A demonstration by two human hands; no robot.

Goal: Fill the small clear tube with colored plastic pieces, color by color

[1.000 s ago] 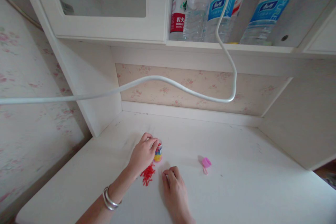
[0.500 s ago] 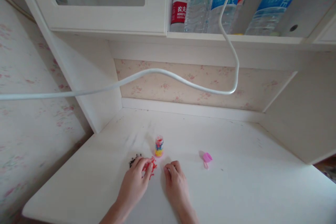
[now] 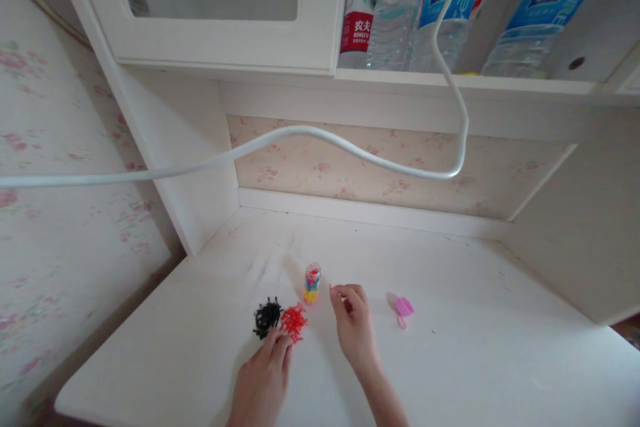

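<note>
A small clear jar [image 3: 312, 282] with red, blue and yellow bits inside stands upright on the white desk [image 3: 450, 360]. Just in front of it lie a pile of red bits [image 3: 293, 321] and a pile of black bits [image 3: 267, 317]. My left hand [image 3: 263, 380] lies flat on the desk, fingertips touching the near edge of the red pile. My right hand [image 3: 353, 323] is raised beside the jar, thumb and finger pinched on one tiny red bit [image 3: 331, 287]. A pink lid [image 3: 403, 307] lies on the desk to the right of that hand.
A white cable [image 3: 300, 137] hangs across the alcove above the desk. The shelf [image 3: 450, 83] overhead holds several plastic water bottles [image 3: 540, 13]. A cabinet door [image 3: 215, 7] is at upper left, floral wallpaper on the left and back walls.
My left hand left the jar and came back to the red pile, uncovering the black pile. My right hand rose from the desk toward the jar with a red bit pinched.
</note>
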